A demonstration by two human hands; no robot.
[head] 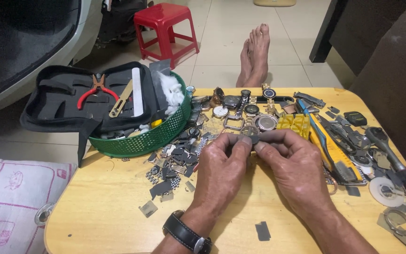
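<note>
My left hand (222, 171) and my right hand (297, 167) meet over the middle of a low wooden table (109, 216). Together their fingertips pinch a small dark grey flat piece (255, 138), held just above the tabletop. A black-strapped watch (186, 233) is on my left wrist. Right behind the fingers lie several watch cases and dials (252, 110) and a round metal watch case (265, 122). A heap of small dark and metal watch parts (177, 160) lies left of my left hand.
A green basket (151, 136) holds an open black tool pouch (71, 101) with red-handled pliers (97, 91). Tools, a yellow plastic holder (294, 123) and metal parts (377, 160) crowd the right side. Beyond the table are bare feet (255, 54), a red stool (165, 28) and a cushion (10, 197).
</note>
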